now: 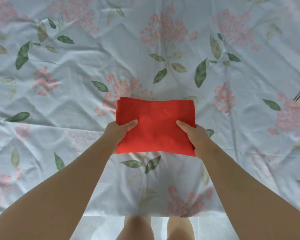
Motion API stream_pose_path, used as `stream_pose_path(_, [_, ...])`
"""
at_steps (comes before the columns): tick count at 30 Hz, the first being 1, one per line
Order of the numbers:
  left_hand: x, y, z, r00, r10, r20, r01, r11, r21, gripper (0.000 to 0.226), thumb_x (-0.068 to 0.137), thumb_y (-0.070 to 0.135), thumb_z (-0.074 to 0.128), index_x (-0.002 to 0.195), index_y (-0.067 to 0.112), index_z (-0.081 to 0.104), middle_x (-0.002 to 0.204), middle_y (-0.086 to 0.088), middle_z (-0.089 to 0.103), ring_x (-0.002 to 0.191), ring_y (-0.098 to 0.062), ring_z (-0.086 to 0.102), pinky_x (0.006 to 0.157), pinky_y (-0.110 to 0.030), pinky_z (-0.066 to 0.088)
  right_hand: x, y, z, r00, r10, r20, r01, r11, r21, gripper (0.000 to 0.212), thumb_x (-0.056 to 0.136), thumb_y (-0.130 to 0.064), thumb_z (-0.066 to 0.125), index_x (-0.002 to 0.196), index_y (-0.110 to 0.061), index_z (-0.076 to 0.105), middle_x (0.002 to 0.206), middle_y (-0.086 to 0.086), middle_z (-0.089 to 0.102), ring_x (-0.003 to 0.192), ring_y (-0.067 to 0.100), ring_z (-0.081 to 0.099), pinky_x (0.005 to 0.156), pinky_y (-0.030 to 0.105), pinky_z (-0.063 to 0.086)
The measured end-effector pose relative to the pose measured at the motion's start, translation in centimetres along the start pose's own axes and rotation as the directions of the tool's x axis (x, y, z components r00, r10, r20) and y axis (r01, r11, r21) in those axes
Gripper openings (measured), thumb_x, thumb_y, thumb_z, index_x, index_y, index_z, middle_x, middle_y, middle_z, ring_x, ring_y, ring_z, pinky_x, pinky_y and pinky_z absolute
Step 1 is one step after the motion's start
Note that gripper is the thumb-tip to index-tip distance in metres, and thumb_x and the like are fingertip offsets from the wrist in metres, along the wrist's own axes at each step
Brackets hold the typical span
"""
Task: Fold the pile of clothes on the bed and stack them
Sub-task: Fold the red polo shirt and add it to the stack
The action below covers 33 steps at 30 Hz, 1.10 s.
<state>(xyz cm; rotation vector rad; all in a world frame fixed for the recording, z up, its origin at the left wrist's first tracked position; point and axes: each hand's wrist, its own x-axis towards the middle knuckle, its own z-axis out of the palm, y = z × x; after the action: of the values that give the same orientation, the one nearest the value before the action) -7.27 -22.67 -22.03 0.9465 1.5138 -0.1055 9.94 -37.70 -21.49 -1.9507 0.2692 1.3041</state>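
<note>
Though fingers hide beneath, left hand [118, 134] and right hand [194, 136] grip the red garment [155, 123]

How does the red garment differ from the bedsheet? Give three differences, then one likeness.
The red garment is plain; the bedsheet is pale with pink flowers and green leaves. The red garment is folded into a compact rectangle; the bedsheet lies spread out and creased. The left hand and right hand grip the red garment, not the bedsheet. Both are cloth.

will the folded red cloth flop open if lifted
Likely floppy: the folded red cloth shows soft rounded folds, so its middle may sag. The left hand and right hand gripping both sides should keep layers together.
</note>
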Motion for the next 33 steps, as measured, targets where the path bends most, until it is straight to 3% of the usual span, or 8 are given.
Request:
stream_pose_path(2, [-1.0,0.4,-0.5,0.999,0.014,0.031,-0.013,1.000,-0.028,0.037,0.074,0.033,0.078,0.102,0.014,0.064,0.094,-0.006,0.070,0.083,-0.025,0.068,0.065,-0.033,0.054,-1.3,-0.3,-0.8,1.000,-0.003,0.011,0.002,1.000,0.029,0.030,0.079,-0.037,0.073,0.099,-0.019,0.060,0.090,-0.002,0.058,0.082,0.020,0.063,0.083,0.039,0.053])
stream_pose_path(6, [-5.4,2.4,0.1,0.991,0.091,0.101,-0.083,0.993,-0.078,0.035,0.071,0.030,0.079,0.101,0.017,0.065,0.098,-0.008,0.072,0.088,-0.029,0.069,0.076,-0.040,0.055,-5.3,-0.4,-4.3,0.999,-0.038,0.028,0.033,0.983,0.179,0.029,0.079,-0.029,0.073,0.105,-0.018,0.065,0.111,0.011,0.067,0.095,0.028,0.067,0.088,0.045,0.054])
stream_pose_path(10, [-11.3,5.0,3.6,0.970,0.159,0.185,-0.141,0.984,-0.106,0.049,0.058,0.032,0.081,0.103,0.016,0.066,0.094,-0.007,0.074,0.085,-0.029,0.071,0.076,-0.043,0.057,-9.3,-0.8,-9.7,0.994,-0.105,-0.003,0.101,0.949,0.297,0.016,0.080,-0.025,0.072,0.096,-0.023,0.068,0.093,0.003,0.075,0.088,0.026,0.071,0.084,0.044,0.056])
stream_pose_path(12, [-13.9,6.0,6.2,0.959,0.191,0.208,-0.172,0.980,-0.104,0.043,0.064,0.028,0.081,0.102,0.015,0.067,0.092,-0.007,0.074,0.083,-0.028,0.071,0.074,-0.042,0.057,-10.8,-0.9,-13.2,0.991,-0.128,-0.031,0.131,0.935,0.329,0.015,0.080,-0.024,0.072,0.095,-0.023,0.068,0.090,0.002,0.075,0.086,0.027,0.071,0.080,0.044,0.056])
stream_pose_path(19, [-22.1,7.0,20.3,0.934,0.279,0.225,-0.269,0.960,-0.076,0.025,0.072,0.028,0.079,0.094,0.024,0.067,0.084,0.003,0.075,0.080,-0.022,0.072,0.071,-0.037,0.056,-13.2,0.0,-28.9,0.978,-0.149,-0.148,0.197,0.894,0.402,0.012,0.080,-0.020,0.071,0.091,-0.021,0.066,0.080,0.002,0.075,0.078,0.026,0.070,0.067,0.037,0.055])
stream_pose_path(26, [-28.8,5.0,37.1,0.932,0.270,0.243,-0.255,0.963,-0.092,0.021,0.074,0.027,0.078,0.090,0.025,0.066,0.082,0.004,0.075,0.083,-0.022,0.071,0.074,-0.038,0.056,-13.6,2.1,-47.0,0.963,-0.158,-0.216,0.220,0.927,0.303,0.015,0.079,-0.027,0.072,0.092,-0.022,0.066,0.084,0.000,0.072,0.079,0.024,0.066,0.060,0.037,0.054])
stream_pose_path(28, [-30.7,4.6,41.4,0.921,0.266,0.284,-0.256,0.964,-0.072,0.020,0.076,0.025,0.077,0.092,0.025,0.065,0.091,0.000,0.074,0.087,-0.023,0.070,0.080,-0.040,0.056,-13.5,3.3,-51.5,0.948,-0.163,-0.274,0.239,0.932,0.274,0.018,0.078,-0.029,0.072,0.094,-0.023,0.066,0.089,-0.002,0.070,0.084,0.020,0.063,0.069,0.033,0.048])
stream_pose_path(33, [-32.8,4.9,49.9,0.896,0.302,0.327,-0.306,0.951,-0.041,0.022,0.077,0.024,0.076,0.097,0.021,0.067,0.094,0.000,0.072,0.087,-0.020,0.069,0.081,-0.037,0.056,-12.3,5.7,-59.3,0.929,-0.073,-0.364,0.180,0.946,0.271,0.032,0.073,-0.037,0.073,0.100,-0.023,0.063,0.103,0.004,0.067,0.097,0.029,0.060,0.093,0.047,0.046])
